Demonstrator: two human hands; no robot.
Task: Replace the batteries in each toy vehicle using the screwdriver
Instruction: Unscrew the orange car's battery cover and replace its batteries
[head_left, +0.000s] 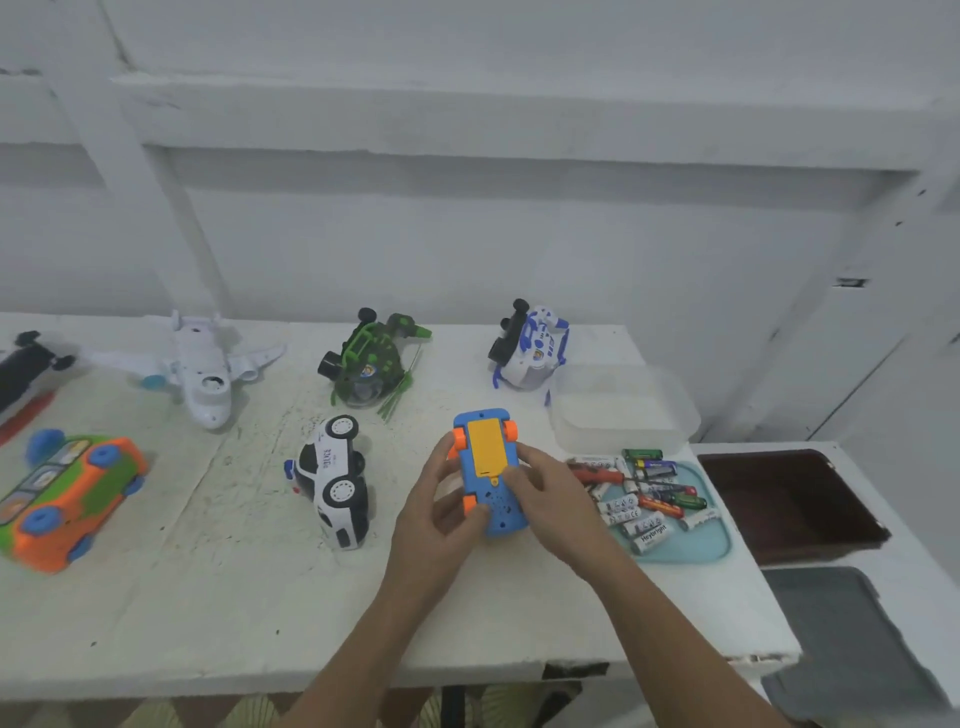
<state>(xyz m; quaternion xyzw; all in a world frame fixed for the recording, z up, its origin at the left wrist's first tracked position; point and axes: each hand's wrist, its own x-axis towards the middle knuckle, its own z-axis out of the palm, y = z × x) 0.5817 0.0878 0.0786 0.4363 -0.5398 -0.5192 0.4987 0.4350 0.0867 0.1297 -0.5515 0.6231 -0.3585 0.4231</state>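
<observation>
A small blue toy car (485, 457) with orange wheels is held upside down above the table, its yellow battery cover facing up. My left hand (441, 506) grips its left side, fingers curled under it. My right hand (545, 493) holds the right side, the thumb pressing near the lower end of the yellow cover. To the right, a light blue tray (711, 540) holds several batteries (647, 530) and an orange-handled screwdriver (597, 475).
A white police car (335, 486) lies on its side left of my hands. Behind are a green helicopter (371, 358), a blue-white helicopter (530, 345) and a white plane (200, 364). An orange-green bus (67, 499) sits far left. A clear box (623, 410) stands above the tray.
</observation>
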